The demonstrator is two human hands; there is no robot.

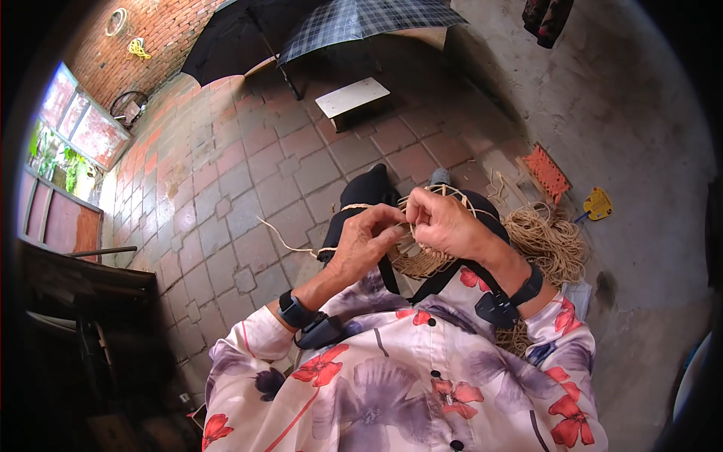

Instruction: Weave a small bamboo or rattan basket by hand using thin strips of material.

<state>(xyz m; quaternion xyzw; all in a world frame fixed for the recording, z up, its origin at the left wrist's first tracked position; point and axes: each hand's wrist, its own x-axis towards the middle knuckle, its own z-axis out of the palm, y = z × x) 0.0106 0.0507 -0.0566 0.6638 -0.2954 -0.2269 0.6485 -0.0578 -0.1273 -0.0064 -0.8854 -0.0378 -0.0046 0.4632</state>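
Over my lap I have a partly woven piece of tan cord (422, 264), round like a basket, with open loops along its far edge. My left hand (367, 235) is at its left side, thumb and fingers pinched together on a strand. Beside it, nearly touching, my right hand (446, 224) is closed with the fingertips on the same work; the exact spot they grip is hidden. A loose cord tail (285, 242) trails left from under my left hand. To the right of my knees lies a big tangled heap of tan cord (548, 242).
A low white-topped bench (352, 98) stands ahead on the tiled floor. Two open umbrellas, one black (233, 41) and one plaid (369, 21), are behind it. At right are a red woven stool (545, 173) and a yellow fly swatter (598, 203). Dark furniture (98, 339) is at left.
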